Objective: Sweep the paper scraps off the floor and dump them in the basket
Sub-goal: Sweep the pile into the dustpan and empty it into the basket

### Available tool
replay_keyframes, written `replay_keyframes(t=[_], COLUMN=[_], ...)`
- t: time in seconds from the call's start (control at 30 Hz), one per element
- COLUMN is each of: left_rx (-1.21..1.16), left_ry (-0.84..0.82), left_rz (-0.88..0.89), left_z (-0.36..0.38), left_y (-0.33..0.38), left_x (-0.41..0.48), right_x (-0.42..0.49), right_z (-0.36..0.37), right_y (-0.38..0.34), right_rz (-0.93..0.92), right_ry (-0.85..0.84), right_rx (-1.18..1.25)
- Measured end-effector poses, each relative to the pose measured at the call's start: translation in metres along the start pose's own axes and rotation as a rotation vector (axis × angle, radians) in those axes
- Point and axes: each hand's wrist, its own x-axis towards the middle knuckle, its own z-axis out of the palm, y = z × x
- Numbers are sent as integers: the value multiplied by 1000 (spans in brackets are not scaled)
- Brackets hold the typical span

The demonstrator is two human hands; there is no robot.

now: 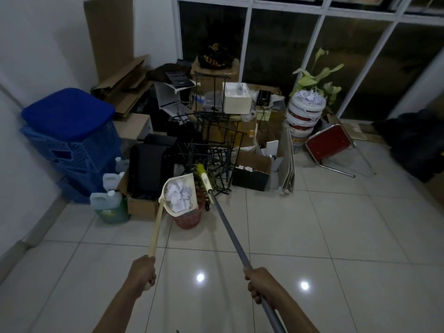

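The left grip [141, 272] is clasping the cream long-handled plastic dustpan [185, 179], tilted with white paper scraps [179, 194] above the red mesh basket [189, 219], the right grip [260, 283] holding the yellow-bristled broom [206, 181]; the wide pan is risking spilling scraps past the rim.

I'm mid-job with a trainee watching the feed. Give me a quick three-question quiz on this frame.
1. True or false: the paper scraps lie loose on the floor tiles.
2. The dustpan is held over: A the red basket; B a blue crate; C a red chair.
3. Fill in: the left hand grips the dustpan handle, and the right hand grips the ____ shaft.
Key: 1 false, they sit in the dustpan; 2 A; 3 broom.
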Motion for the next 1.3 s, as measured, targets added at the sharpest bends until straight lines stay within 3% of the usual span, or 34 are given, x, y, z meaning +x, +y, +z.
replay_keyframes(t=[0.57,0.83,1.0,1.3], left_rx=[469,554,503,668], left_ry=[21,52,31,61], left_rz=[274,372,339,468], left_z=[-4,-3,-2,-7], left_y=[-23,-36,-31,-52], left_x=[27,36,38,50], right_x=[-6,-5,-2,1], right_z=[19,12,8,10], right_y=[-4,-5,-7,-18], right_rz=[34,29,15,9], right_ry=[23,28,40,41], right_rx=[-50,-68,-62,-45])
